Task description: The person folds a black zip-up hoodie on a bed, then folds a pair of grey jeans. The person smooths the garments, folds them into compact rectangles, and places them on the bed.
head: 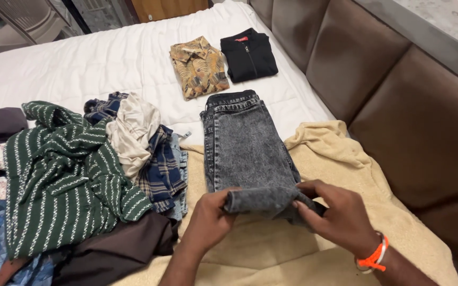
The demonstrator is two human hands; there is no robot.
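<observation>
Far left: heap of unfolded clothes, green striped shirt (64, 175) on top, plaid shirt (160, 169) beside it. Left hand (208, 220) grips the rolled-up hem of the grey jeans (242, 143). Jeans lie flat on a beige blanket (340, 159), waistband away. Right hand (340, 214) pinches the same hem; orange wristband (375, 257). Beyond: folded patterned shirt (200, 66), black jacket (248, 53).

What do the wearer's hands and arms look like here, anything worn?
Both hands are bare, no gloves. Left hand and its forearm show no sleeve, watch or ring. Right hand has an orange band around the wrist, with a thin pale bangle beside it. No sleeves reach either forearm in view.
</observation>
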